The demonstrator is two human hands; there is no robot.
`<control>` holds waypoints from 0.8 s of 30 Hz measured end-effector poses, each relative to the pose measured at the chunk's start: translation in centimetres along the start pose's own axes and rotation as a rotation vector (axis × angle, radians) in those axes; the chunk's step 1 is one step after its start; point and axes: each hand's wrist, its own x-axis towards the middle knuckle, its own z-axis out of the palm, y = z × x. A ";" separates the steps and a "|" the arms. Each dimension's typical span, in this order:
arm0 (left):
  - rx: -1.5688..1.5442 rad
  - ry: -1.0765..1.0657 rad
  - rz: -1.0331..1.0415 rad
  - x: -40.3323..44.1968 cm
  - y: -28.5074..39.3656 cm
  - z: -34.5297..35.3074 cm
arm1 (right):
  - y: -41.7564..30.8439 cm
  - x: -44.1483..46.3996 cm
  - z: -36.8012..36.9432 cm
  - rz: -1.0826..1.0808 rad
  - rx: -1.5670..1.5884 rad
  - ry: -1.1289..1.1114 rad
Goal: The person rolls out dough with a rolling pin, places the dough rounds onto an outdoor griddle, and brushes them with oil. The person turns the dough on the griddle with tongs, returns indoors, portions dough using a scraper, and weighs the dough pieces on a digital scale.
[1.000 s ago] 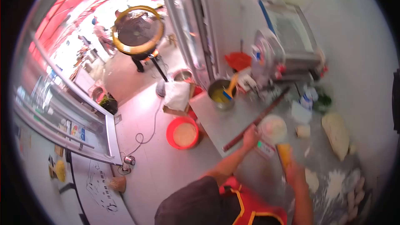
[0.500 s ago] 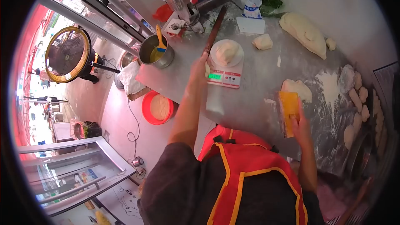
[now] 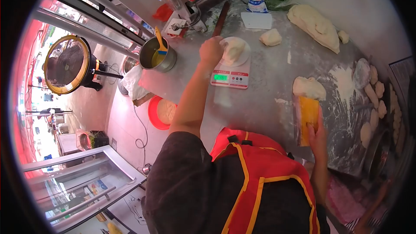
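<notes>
A lump of dough rests on the round pan of a white and red kitchen scale with a lit green display. My left hand is closed at the dough's left edge, its fingertips against it and partly hidden. My right hand grips a yellow-handled dough scraper, held just on the near side of another flattened dough piece. A smaller dough piece lies beyond the scale to the right.
A long dough mass lies at the back, with several shaped pieces at right beside scattered flour. A metal pot with a brush stands left. A dark wooden rod lies beyond my left hand.
My left hand has moved up from the scale's near left corner to the dough on the pan, and the display reading has changed. The scraper has shifted slightly toward me and right.
</notes>
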 end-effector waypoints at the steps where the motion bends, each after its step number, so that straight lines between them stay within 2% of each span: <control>1: 0.052 -0.017 0.016 -0.1 0.2 0.2 | -0.1 -0.2 -0.1 0.013 -0.022 0.013; 3: 0.153 -0.055 0.054 -0.3 0.8 0.7 | -0.1 -0.7 -0.3 0.045 -0.067 0.042; 6: 0.118 -0.068 0.047 0.2 -0.1 2.4 | 0.9 -0.9 0.0 -0.051 -0.039 0.120; 9: 0.032 -0.061 -0.137 0.0 -0.5 1.8 | 0.8 -1.0 0.0 -0.072 -0.029 0.151; 12: -0.004 -0.107 -0.186 -4.1 -0.2 3.5 | -1.4 0.5 0.1 0.016 -0.087 0.026; 15: -0.081 0.081 -0.299 -6.1 2.1 5.0 | -4.9 3.3 1.3 -0.031 -0.016 -0.071; 16: -0.138 0.163 -0.295 -6.2 1.9 6.1 | -5.8 4.3 2.0 -0.130 -0.031 -0.066; 21: -0.257 0.148 -0.417 -6.6 1.6 6.4 | -10.8 10.1 6.1 -0.645 -0.008 -0.048; 24: -0.304 0.241 -0.431 -7.0 0.7 7.3 | -12.9 13.6 8.9 -0.703 -0.201 -0.182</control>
